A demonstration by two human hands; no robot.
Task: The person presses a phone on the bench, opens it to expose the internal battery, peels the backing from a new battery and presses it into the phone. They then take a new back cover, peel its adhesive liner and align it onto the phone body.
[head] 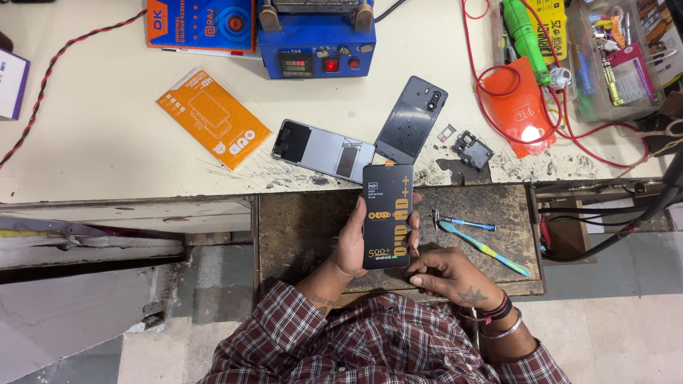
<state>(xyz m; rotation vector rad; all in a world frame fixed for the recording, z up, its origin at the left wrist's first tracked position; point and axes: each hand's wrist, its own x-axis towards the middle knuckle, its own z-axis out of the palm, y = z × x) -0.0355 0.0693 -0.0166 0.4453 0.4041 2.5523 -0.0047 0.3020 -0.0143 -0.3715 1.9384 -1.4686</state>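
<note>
Workbench point(99, 142): phone frame point(324, 150), back cover point(411, 119), toothbrush point(484, 248).

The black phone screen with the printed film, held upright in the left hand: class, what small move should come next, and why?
Probably pinch the film's lower edge with the right hand and start peeling. The left hand grips the black phone screen, its printed film looks fully on, and the right fingertips rest at its bottom corner.

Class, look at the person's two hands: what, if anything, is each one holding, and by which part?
The left hand holds a black phone display panel by its long side edges. The right hand holds nothing visible, resting near the panel's lower corner.
</note>
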